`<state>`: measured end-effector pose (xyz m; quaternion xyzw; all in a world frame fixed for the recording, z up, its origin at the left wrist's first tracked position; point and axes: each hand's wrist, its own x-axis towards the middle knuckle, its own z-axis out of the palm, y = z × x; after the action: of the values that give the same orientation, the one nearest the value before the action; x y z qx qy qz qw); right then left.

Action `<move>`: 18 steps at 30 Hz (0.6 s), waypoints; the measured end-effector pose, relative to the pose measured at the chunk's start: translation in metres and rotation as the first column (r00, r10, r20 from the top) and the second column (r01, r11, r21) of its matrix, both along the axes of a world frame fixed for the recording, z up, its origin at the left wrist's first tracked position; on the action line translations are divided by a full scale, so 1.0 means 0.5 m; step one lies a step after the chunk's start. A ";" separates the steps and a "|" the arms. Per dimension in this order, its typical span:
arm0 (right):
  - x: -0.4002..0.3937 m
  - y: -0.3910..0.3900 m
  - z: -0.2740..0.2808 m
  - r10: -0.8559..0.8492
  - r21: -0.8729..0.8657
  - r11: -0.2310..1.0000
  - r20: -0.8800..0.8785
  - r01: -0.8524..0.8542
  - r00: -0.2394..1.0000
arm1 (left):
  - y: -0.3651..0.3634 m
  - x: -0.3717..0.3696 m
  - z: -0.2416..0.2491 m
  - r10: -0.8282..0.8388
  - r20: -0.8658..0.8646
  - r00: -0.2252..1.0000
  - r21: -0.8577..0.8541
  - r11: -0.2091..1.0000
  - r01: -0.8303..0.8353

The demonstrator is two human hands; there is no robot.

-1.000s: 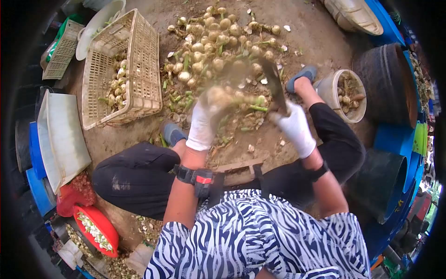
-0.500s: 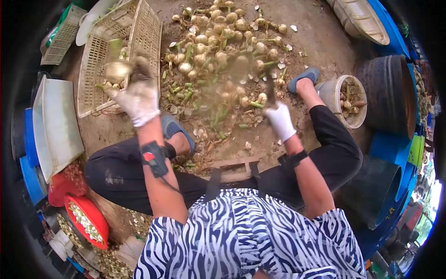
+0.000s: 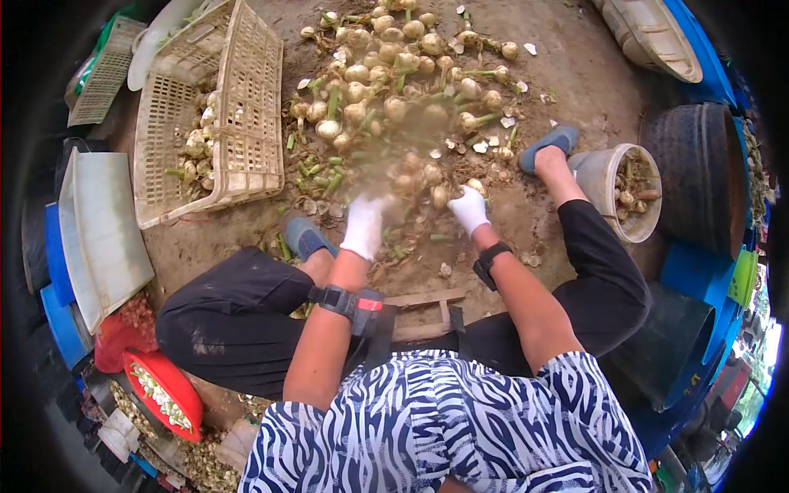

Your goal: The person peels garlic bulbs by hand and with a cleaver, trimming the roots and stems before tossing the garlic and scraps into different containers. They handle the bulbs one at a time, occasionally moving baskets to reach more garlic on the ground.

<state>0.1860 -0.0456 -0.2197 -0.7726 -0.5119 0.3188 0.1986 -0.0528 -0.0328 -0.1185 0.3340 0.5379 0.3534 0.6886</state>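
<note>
A person sits low over the brown floor (image 3: 193,251) with both arms reaching out. A big pile of bulbs (image 3: 394,107) lies on the floor, past both hands. It spreads from near the crate (image 3: 255,107) toward the bucket (image 3: 615,193) and up to the far edge of the floor that shows.

The left hand (image 3: 364,226) has a white glove and is at the near edge of the pile, on the side by the crate. It is blurry, so you cannot tell if its fingers are spread or pinching. The right hand (image 3: 470,209) has a white glove too. Its fingers are curled in, with one bulb (image 3: 442,195) right by them, on the side toward the left hand. You cannot tell if it is pinching that bulb. More bulbs lie between the two hands and just past them.

Cut green stalks (image 3: 322,177) lie between the pile and the crate's near corner. The crate is tipped, and it has more bulbs inside. The bucket stands by the right shoe (image 3: 549,148) and has bulbs in it. A red bowl (image 3: 163,394) with white bits sits behind the left knee (image 3: 201,324).
</note>
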 end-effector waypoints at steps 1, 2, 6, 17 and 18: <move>0.010 0.004 0.016 0.002 0.004 1.000 0.008 -0.002 1.000 | -0.001 0.016 0.007 0.002 0.008 1.000 0.004 1.000 -0.002; 0.025 0.002 0.054 -0.102 -0.091 0.993 -0.397 0.071 0.912 | -0.009 0.043 0.024 -0.053 0.070 0.996 -0.034 0.998 0.056; 0.026 -0.016 0.289 -0.276 -0.262 0.961 -0.859 0.092 0.431 | -0.027 0.111 0.067 -0.186 0.178 0.966 0.076 0.982 0.175; -0.016 -0.062 0.490 -0.037 0.015 0.998 -0.564 0.055 0.825 | -0.020 0.080 0.253 -0.079 -0.090 0.993 0.371 0.922 0.108; -0.004 -0.071 0.490 0.136 0.198 0.977 -0.256 -0.086 0.957 | -0.015 0.074 0.224 -0.084 -0.124 0.989 0.476 0.869 0.133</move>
<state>0.1842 -0.0813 0.0255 -0.6707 -0.5502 0.3822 0.3184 -0.0159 -0.0405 -0.0067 0.5421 0.4467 0.4201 0.5745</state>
